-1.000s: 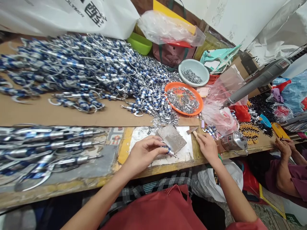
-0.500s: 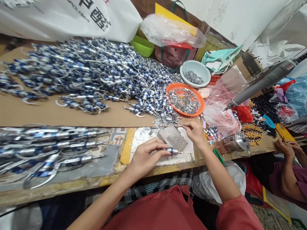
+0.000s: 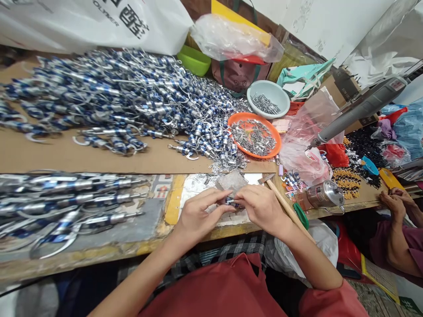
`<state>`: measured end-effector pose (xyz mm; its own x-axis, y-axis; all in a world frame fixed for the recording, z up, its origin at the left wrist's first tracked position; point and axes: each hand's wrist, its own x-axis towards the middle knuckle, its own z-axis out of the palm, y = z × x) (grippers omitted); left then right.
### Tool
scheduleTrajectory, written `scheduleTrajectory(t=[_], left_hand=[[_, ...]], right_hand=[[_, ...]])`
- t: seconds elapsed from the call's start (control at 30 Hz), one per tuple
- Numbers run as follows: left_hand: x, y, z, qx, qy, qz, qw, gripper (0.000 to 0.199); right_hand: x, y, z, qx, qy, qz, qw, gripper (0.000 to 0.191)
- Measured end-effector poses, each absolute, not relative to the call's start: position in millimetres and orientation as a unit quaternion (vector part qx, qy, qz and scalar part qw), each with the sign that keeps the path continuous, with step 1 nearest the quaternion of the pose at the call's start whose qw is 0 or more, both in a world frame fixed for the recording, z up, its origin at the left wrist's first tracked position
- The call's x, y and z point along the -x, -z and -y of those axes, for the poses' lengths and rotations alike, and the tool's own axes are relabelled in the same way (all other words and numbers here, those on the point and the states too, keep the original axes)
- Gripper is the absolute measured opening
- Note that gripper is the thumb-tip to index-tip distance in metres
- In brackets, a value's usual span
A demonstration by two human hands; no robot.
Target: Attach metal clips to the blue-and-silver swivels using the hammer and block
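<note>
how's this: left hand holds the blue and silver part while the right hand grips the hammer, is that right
Not quite: the head view shows the right hand at the blue and silver part the left hand holds; the hammer lies on the bench.

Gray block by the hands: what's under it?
A white sheet shows on either side of the gray block, with small metal pieces on it to the left. Whatever lies directly beneath is covered, and the left hand and right hand hide the near edge.
</note>
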<state>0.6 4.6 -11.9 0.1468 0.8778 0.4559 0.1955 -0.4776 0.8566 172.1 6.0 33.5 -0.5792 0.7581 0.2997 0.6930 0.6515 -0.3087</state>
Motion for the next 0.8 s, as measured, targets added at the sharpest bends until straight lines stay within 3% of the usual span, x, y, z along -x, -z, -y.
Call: scheduleTrajectory(t=[0.17,0.3,0.43,0.6,0.7,0.8], left_hand=[[0,6,-3,-0.648,-0.524,-0.398,0.384,0.011],[2,0,1,-0.57,-0.518,-0.435,0.467,0.007],[5,-7,2,-0.525,-0.518,-0.426,0.524,0.006],[7,-12,0,-0.575,-0.486,-0.419,0.507,0.005],[8,-12,-2,-0.617,-0.483,-0.419,0.459,0.005],[8,-10,0,-0.612,-0.466,-0.417,0.484,0.009]], right_hand=[[-171,-35,-4,0.404,-0.088,0.884,0.219,0.014],[-173,-31,1,0.376,-0.128,0.866,0.303,0.01],[-179,-19,8,0.311,-0.055,0.88,0.355,0.013],[-184,-17,8,0.244,0.036,0.9,0.359,0.021],[-183,-19,8,0.252,0.028,0.898,0.36,0.022],[-179,-16,12,0.303,-0.029,0.878,0.369,0.023]])
